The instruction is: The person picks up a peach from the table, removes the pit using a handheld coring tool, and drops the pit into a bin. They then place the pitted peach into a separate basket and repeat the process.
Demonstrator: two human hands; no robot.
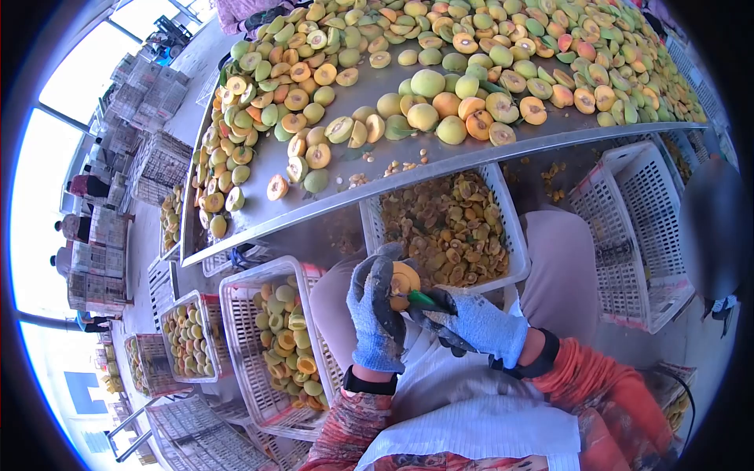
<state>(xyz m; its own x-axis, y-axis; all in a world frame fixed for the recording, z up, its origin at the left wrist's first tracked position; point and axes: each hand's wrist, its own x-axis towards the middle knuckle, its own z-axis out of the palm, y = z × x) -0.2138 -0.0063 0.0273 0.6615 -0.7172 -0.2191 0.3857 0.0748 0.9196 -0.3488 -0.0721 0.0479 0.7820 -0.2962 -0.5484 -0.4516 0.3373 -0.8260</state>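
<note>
My left hand [375, 306], in a blue and dark coated glove, is closed around a cut peach half [405, 279] with its orange flesh showing. My right hand [475, 322], gloved the same way, grips a small tool by its green handle [424, 299]. The tool's tip meets the lower side of the peach half; its blade is hidden, so I cannot tell its shape. Both hands are above my lap, just in front of a white crate [514, 275] filled with peach scraps and pits [448, 231].
A metal table [353, 98] ahead bears many whole and halved peaches [428, 82], with loose pits near its raised edge. Left of my knees stands a crate [236, 314] of peach halves. Another white crate [628, 235] stands at right. Stacked crates [145, 94] and people are farther left.
</note>
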